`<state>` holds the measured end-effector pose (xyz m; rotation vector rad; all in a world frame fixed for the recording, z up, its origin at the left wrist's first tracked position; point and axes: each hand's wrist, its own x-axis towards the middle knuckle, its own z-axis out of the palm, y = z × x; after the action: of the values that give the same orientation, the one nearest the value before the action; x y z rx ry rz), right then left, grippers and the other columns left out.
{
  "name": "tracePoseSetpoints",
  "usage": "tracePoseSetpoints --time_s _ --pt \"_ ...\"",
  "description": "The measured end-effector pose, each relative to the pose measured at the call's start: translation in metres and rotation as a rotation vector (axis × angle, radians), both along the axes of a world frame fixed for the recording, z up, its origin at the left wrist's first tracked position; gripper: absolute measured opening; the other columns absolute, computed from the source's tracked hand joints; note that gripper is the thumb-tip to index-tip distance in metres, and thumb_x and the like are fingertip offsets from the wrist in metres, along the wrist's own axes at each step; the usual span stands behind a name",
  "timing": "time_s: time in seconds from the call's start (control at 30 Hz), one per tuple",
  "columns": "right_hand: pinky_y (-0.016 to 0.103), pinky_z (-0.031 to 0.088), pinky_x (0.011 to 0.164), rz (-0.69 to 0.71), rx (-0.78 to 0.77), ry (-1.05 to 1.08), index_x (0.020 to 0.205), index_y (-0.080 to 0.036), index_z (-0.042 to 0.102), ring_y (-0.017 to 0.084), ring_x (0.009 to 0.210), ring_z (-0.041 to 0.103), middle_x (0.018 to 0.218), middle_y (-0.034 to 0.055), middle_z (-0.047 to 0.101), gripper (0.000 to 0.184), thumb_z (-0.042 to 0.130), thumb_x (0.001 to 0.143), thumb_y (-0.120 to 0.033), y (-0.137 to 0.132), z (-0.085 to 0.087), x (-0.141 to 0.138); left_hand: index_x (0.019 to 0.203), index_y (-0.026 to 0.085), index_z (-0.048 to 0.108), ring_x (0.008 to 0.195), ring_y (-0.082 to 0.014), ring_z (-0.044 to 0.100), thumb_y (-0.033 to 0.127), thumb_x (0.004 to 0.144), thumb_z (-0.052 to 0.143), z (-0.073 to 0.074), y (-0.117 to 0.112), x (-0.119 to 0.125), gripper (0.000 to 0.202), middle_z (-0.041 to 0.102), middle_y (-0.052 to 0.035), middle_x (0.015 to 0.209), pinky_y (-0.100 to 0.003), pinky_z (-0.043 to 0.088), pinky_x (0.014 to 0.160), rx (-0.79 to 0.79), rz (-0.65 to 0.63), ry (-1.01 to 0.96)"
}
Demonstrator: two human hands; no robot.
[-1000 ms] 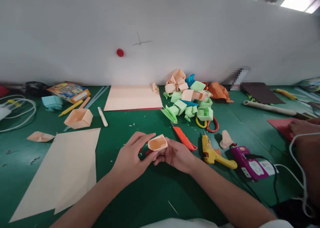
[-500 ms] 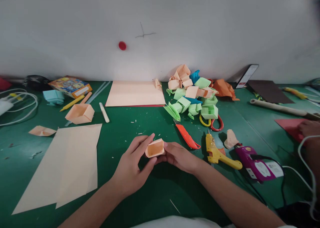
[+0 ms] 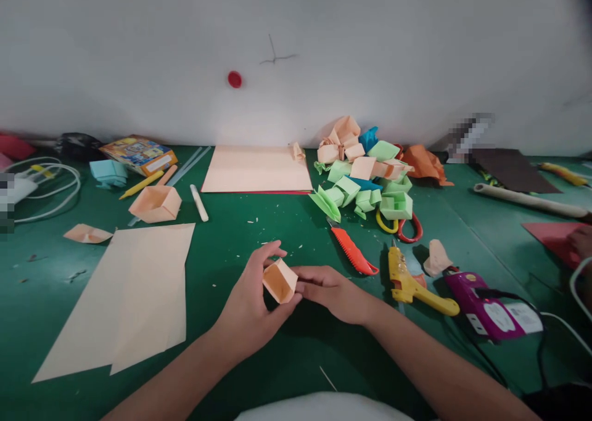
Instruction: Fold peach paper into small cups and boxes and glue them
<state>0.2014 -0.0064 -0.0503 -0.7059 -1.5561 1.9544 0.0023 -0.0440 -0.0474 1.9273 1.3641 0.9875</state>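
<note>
A small folded peach paper box [image 3: 280, 280] sits between both my hands, just above the green table [image 3: 240, 236]. My left hand [image 3: 252, 304] curls round its left side, thumb and forefinger on its edges. My right hand [image 3: 330, 293] pinches its right side with the fingertips. The box is tilted, its open mouth facing left and towards me.
Left lies a large peach sheet [image 3: 127, 294], a bigger peach paper box [image 3: 156, 203] and a white stick [image 3: 199, 202]. Behind are another peach sheet [image 3: 257, 169] and a pile of folded papers [image 3: 365, 174]. Right: orange cutter [image 3: 352, 251], scissors [image 3: 400, 224], yellow glue gun [image 3: 411, 282], purple glue gun [image 3: 483, 304]. Another person's hand [image 3: 580, 239] shows far right.
The small box has turned from mouth-up to tilted left between my hands. My hands dropped slightly closer to me; the view drifted so everything on the table sits further right.
</note>
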Motion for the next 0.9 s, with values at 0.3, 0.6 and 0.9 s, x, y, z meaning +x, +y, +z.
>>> tracePoseSetpoints --time_s 0.3,0.6,0.9 --pt "0.044 0.051 0.101 0.017 -0.063 -0.041 0.138 -0.023 0.062 0.021 0.111 0.067 0.129 0.0116 0.070 0.048 0.066 0.095 -0.043 -0.005 -0.012 0.002 0.135 0.026 0.042 0.124 -0.0272 0.065 0.030 0.088 0.066 0.018 0.027 -0.038 0.053 0.061 -0.0124 0.142 -0.042 0.058 0.093 0.057 0.164 0.136" --pt "0.042 0.054 0.098 0.013 -0.051 -0.064 0.131 -0.020 0.066 0.020 0.105 0.069 0.127 0.0124 0.071 0.046 0.068 0.093 -0.047 -0.004 -0.010 0.001 0.111 0.023 0.055 0.094 -0.0255 0.069 0.046 0.072 0.080 0.032 0.053 -0.127 0.052 0.068 -0.0067 0.117 -0.043 0.057 0.083 0.125 0.830 0.240" --pt "0.040 0.054 0.094 0.026 0.001 -0.110 0.121 -0.020 0.070 0.020 0.105 0.068 0.122 0.0111 0.073 0.035 0.065 0.095 -0.044 -0.006 -0.005 0.003 0.123 0.015 0.058 0.102 -0.0383 0.065 0.063 0.073 0.069 0.039 0.063 -0.176 0.069 0.067 -0.0128 0.108 -0.055 0.053 0.087 -0.243 1.073 0.483"
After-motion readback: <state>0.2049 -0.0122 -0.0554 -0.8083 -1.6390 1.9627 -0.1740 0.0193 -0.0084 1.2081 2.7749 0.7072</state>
